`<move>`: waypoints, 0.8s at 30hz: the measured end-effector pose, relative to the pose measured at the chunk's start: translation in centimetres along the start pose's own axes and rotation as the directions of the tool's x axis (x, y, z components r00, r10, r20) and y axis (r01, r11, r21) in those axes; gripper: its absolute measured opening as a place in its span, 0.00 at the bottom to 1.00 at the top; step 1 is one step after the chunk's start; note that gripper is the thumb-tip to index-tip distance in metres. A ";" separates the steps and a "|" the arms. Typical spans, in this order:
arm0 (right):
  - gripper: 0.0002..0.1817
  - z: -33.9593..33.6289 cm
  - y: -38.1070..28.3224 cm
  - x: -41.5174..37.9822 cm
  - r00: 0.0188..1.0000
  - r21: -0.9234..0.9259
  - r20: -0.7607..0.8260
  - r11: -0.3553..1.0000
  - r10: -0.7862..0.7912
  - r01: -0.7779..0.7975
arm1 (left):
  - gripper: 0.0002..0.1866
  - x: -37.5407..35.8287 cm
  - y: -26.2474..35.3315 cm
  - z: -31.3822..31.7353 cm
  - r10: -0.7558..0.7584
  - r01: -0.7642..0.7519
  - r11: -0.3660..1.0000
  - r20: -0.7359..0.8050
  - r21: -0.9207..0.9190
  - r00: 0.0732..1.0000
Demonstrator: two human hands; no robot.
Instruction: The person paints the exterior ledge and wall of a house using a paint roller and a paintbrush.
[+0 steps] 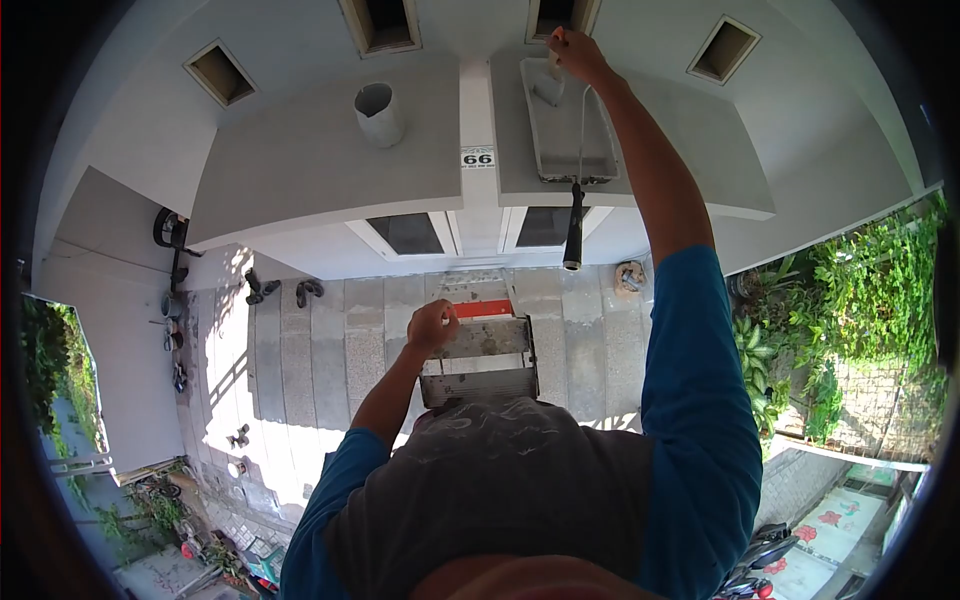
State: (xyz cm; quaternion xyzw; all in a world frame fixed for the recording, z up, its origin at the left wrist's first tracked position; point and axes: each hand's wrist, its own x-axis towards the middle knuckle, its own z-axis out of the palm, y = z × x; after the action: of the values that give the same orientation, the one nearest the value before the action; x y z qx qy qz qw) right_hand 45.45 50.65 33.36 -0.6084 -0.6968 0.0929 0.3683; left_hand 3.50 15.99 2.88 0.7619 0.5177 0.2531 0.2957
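My right hand [580,57] is closed around a paintbrush [554,60] with an orange handle end, over the far end of a grey paint tray [541,130]. The fingers partly hide the brush. A paint roller [574,225] with a black handle rests across the tray, its handle hanging past the ledge's front edge. Lower down, my left hand [432,325] is closed on the left side of a stepladder [485,340] with a red top part. Its exact grip is partly hidden by the fingers.
A pale, paint-marked bucket [379,115] stands on the left grey ledge [300,150]. A "66" number plate [478,157] is between the ledges. Square openings pierce the wall above. Far below lies a paved floor [365,370] with shoes [309,291]; plants [850,290] grow at right.
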 end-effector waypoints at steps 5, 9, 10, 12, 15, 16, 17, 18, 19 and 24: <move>0.23 -0.7 -0.4 0.2 0.998 0.001 0.040 0.999 -0.042 0.042 | 0.07 -0.1 0.1 -0.1 -0.007 0.007 1.000 -0.004 0.012 1.000; 0.21 -2.5 -0.9 -0.6 0.997 0.004 0.080 1.000 0.009 -0.010 | 0.06 -0.2 0.3 -0.2 -0.026 0.025 0.999 -0.037 -0.022 0.999; 0.19 -3.2 -1.3 -1.3 0.997 0.091 0.071 0.996 -0.004 -0.002 | 0.06 -0.1 0.4 -0.3 -0.029 0.028 0.999 -0.041 -0.025 0.999; 0.18 -4.3 -2.5 -2.8 0.997 0.175 0.069 0.985 -0.017 0.004 | 0.06 -0.3 0.6 -0.4 -0.028 0.027 0.999 -0.049 -0.019 0.998; 0.19 -5.7 -4.3 -5.7 0.994 0.033 0.088 0.998 -0.063 0.060 | 0.05 -0.2 0.5 -0.2 -0.003 0.002 1.000 -0.070 -0.015 0.998; 0.18 -5.9 -4.7 -6.6 0.990 -0.017 0.106 0.995 -0.093 0.095 | 0.05 -0.1 0.5 -0.2 0.001 -0.002 1.000 -0.064 -0.019 0.998; 0.18 -6.0 -5.1 -7.3 0.985 -0.065 0.125 0.989 -0.121 0.130 | 0.05 -0.1 0.5 -0.2 -0.001 0.000 1.000 -0.058 -0.015 0.998; 0.18 -5.7 -4.9 -7.8 0.986 -0.067 0.122 0.990 -0.115 0.124 | 0.05 -0.2 0.6 -0.3 -0.004 0.003 1.000 -0.051 -0.010 0.999; 0.18 -5.3 -4.6 -8.3 0.985 -0.072 0.112 0.987 -0.134 0.143 | 0.05 -0.2 0.6 -0.2 0.001 -0.001 1.000 -0.046 -0.008 0.999; 0.15 -4.8 -4.3 -10.9 0.966 -0.096 0.145 0.969 -0.213 0.228 | 0.05 -0.3 0.4 -0.5 0.003 -0.003 1.000 -0.045 -0.001 0.999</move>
State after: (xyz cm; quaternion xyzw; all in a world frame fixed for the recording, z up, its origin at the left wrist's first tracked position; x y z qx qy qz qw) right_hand 44.99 38.14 34.85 -0.5389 -0.7874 0.0526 0.2945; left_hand 3.37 15.68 3.48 0.7566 0.5229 0.2708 0.2840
